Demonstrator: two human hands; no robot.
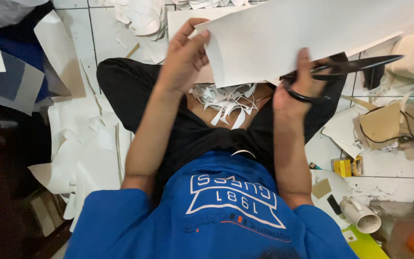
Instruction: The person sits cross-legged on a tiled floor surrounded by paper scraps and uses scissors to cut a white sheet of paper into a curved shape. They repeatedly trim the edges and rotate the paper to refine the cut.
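White floor tiles (104, 33) are lying under a litter of paper offcuts (80, 144) at the left, where a person in a blue shirt (216, 216) and dark trousers (135, 91) is sitting. Left hand (185, 57) is pinching the near edge of a large pale sheet (283, 33), thumb under and fingers curled over it, holding it up above the lap. Thin white paper strips (226, 103) are piling on the lap just below the sheet. Right hand (298, 91) is gripping black scissors (346, 67), fingers through the loops, blades almost closed and pointing right along the sheet's lower edge. Farther right, cardboard scraps (382, 122), a small yellow box (343, 167) and a white cup (362, 216) are resting on the tiles.
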